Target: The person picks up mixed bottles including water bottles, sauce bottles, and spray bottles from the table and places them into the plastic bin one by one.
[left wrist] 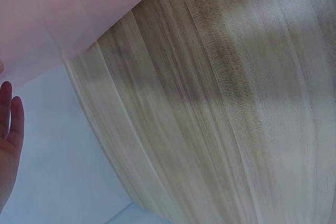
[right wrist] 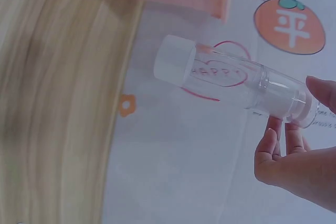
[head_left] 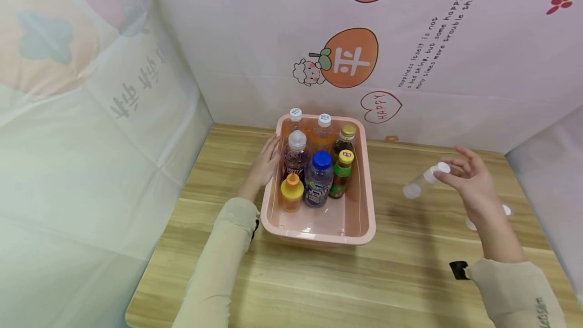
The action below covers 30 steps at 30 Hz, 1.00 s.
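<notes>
My right hand point(head_left: 475, 186) pinches a clear cylindrical bottle point(head_left: 428, 177) by its upper end, holding it tilted above the table to the right of a pink bin point(head_left: 314, 238). In the right wrist view this bottle point(right wrist: 223, 77) shows a white end piece and a see-through body, with thumb and fingertips at its other end. Against the bin's left side rests my left hand point(head_left: 265, 165), its fingers extended along the rim. Inside the bin stand a blue-capped bottle point(head_left: 318, 181), a yellow-topped orange bottle point(head_left: 292, 197), a purple drink bottle point(head_left: 295, 158) and several other bottles.
Partly hidden behind the right forearm, a clear and white item point(head_left: 507, 210) lies on the wooden table point(head_left: 319, 287). A printed fabric wall point(head_left: 255, 65) closes off the back, and another sheet point(head_left: 91, 166) hangs along the left.
</notes>
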Motion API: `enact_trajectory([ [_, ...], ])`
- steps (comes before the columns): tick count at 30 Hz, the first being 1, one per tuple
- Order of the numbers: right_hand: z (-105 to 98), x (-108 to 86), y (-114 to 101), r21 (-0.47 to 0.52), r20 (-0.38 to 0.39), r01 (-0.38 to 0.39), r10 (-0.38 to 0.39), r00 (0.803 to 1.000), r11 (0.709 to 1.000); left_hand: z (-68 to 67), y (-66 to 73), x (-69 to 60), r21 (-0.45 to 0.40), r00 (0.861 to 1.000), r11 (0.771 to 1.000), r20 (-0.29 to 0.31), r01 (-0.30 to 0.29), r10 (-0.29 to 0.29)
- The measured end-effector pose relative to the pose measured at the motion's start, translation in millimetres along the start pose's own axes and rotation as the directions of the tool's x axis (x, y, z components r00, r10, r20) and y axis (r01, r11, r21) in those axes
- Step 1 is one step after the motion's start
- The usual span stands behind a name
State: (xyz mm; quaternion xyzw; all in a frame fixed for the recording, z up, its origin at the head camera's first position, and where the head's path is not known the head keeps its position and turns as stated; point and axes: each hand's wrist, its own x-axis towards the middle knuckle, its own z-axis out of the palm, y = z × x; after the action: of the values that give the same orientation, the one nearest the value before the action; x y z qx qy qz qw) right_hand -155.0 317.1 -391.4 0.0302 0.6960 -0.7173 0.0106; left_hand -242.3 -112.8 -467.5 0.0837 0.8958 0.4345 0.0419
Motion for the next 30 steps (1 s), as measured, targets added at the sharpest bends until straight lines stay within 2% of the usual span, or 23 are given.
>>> enact_trajectory([
  [8,22.2,-3.1,-18.0,0.088,0.023,0.099,-0.101,0.995,0.991,-0.5,1.0,-1.3,-0.015,1.000,1.000,-0.008,-0.004,0.004],
  [17,44.4,-5.7,-33.5,0.107,0.032,0.143,-0.148,0.989,0.984,-0.9,2.0,-2.3,-0.021,1.000,1.000,-0.009,-0.005,0.005],
  [24,61.4,-5.0,-41.1,0.144,0.069,0.172,-0.183,0.981,0.975,-0.5,1.1,-1.0,-0.007,1.000,1.000,-0.004,-0.003,0.003],
  [30,76.1,-5.5,-47.0,0.111,0.107,0.174,-0.185,0.977,0.979,-0.5,1.3,-0.8,-0.004,1.000,1.000,-0.002,-0.005,0.005],
])
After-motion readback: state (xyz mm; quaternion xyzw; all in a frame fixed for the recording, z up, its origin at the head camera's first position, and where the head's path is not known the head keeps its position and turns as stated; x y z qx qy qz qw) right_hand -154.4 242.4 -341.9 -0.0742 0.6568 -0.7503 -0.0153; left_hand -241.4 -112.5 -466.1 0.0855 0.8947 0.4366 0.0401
